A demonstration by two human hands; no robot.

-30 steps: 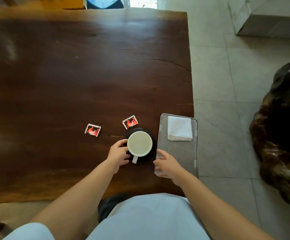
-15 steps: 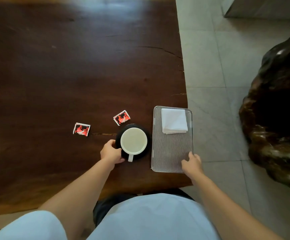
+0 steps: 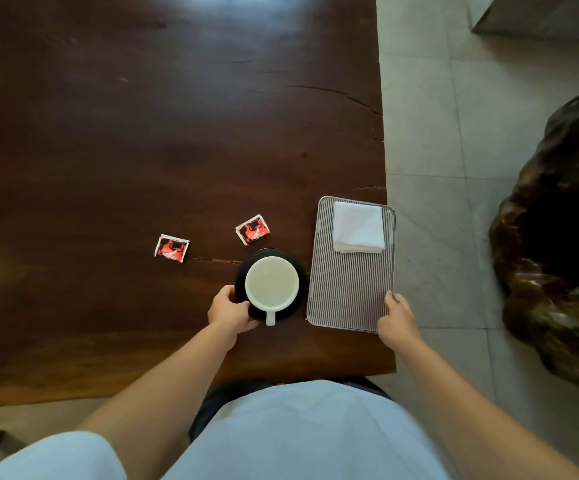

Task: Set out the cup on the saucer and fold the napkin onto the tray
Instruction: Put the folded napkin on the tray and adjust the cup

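A white cup [image 3: 272,285] stands on a black saucer [image 3: 300,275], its handle pointing toward me. My left hand [image 3: 229,311] grips the saucer's near left rim. To the right lies a striped metal tray [image 3: 348,292] with a folded white napkin [image 3: 359,231] on its far end. My right hand [image 3: 397,318] holds the tray's near right corner, which sits at the table's right edge.
Two red sachets [image 3: 172,248] [image 3: 252,229] lie on the dark wooden table [image 3: 142,140] left of and beyond the cup. The table's edge runs just right of the tray, over a tiled floor [image 3: 430,133]. A large dark carved object [image 3: 558,237] stands on the right.
My right hand moved from the tray's near left side to its near right corner. My left hand shifted from the cup's side down to the saucer's rim. The view tilted a little.
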